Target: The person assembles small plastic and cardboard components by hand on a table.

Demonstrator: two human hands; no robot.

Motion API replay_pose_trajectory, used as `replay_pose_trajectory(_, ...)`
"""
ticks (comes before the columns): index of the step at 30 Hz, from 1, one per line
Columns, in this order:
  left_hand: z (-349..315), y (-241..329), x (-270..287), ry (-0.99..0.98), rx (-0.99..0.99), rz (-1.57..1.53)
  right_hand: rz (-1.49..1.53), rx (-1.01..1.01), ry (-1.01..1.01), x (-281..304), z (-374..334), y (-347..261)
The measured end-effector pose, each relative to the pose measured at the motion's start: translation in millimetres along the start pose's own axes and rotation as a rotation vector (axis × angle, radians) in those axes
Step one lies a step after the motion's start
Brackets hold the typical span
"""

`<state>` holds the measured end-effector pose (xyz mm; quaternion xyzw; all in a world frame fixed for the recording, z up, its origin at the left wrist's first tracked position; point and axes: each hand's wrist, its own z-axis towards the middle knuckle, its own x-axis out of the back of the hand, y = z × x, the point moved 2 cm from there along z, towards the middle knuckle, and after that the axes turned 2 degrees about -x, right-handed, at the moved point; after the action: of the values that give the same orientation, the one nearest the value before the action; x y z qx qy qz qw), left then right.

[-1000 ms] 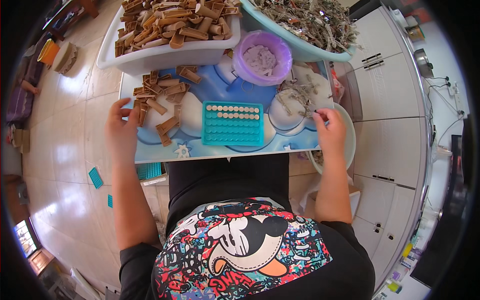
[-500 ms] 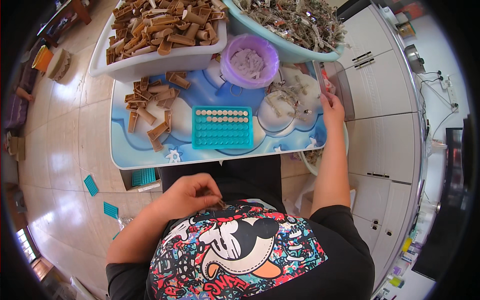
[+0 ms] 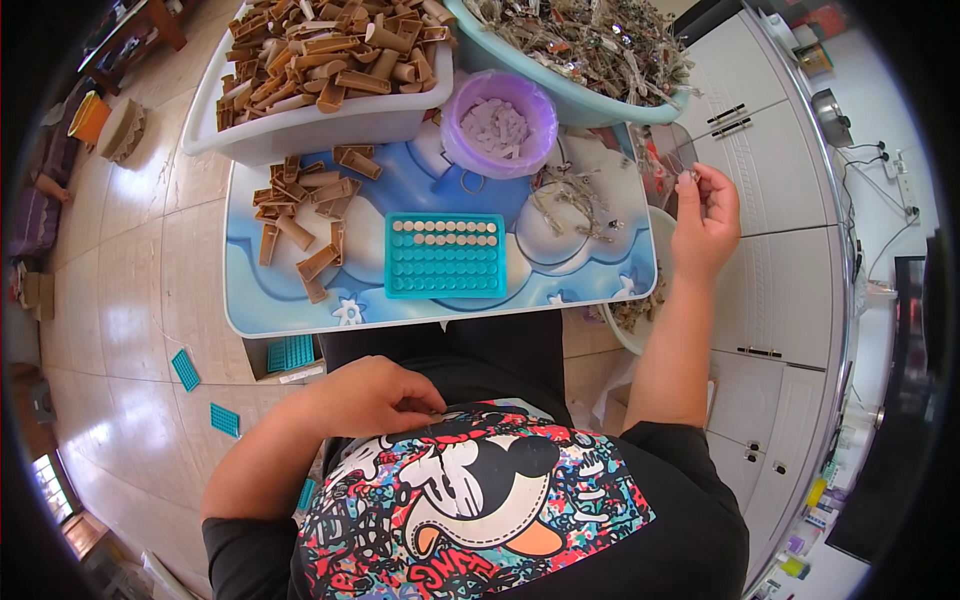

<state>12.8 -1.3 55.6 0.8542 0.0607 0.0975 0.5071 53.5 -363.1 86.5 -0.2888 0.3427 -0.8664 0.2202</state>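
My right hand (image 3: 708, 222) is raised just past the table's right edge, thumb and fingers pinched on a small, thin piece that I cannot make out. My left hand (image 3: 375, 398) rests against the shirt front below the table, fingers curled in; whatever they hold is hidden. On the table, a teal tray (image 3: 445, 268) with rows of round pockets carries pale round discs in its upper two rows. To its left lies a loose heap of brown trough-shaped plastic pieces (image 3: 315, 190). Right of the tray is a small tangle of clear wiry parts (image 3: 575, 195).
A white tub (image 3: 310, 132) of brown pieces, a purple-lined bowl (image 3: 540, 125) with pale bits and a light-teal basin (image 3: 600, 105) of wiry parts stand at the back. Another basin (image 3: 632, 335) sits below the table's right edge. Grey cabinets (image 3: 770, 290) line the right.
My right hand has moved rightward from the table's edge, still pinched. My left hand has turned palm-down against the shirt; the brown piece at its fingertips no longer shows.
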Motion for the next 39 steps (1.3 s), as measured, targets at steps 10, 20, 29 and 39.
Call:
replay_pose_trajectory(10, 14.9, -26.9, -4.3, 0.140, -0.071, -0.926, -0.198, -0.008, -0.308, -17.0, -13.3, -5.7)
replay_pose_trajectory(20, 68.2, 26.7, 19.0, 0.277, -0.203, -1.053, 0.168, -0.055, -0.121, -16.0, -8.1, -1.6)
replay_pose_trajectory(29, 179.4, 88.3, 50.5, 1.208, -0.497, 0.151, 0.217, 0.006, -0.119, -14.7, -2.4, -15.9)
replay_pose_trajectory(39, 205.2, 95.8, 69.4, 0.747, -0.331, -0.638, 0.296, -0.233, -0.306, -25.6, -2.5, -0.7)
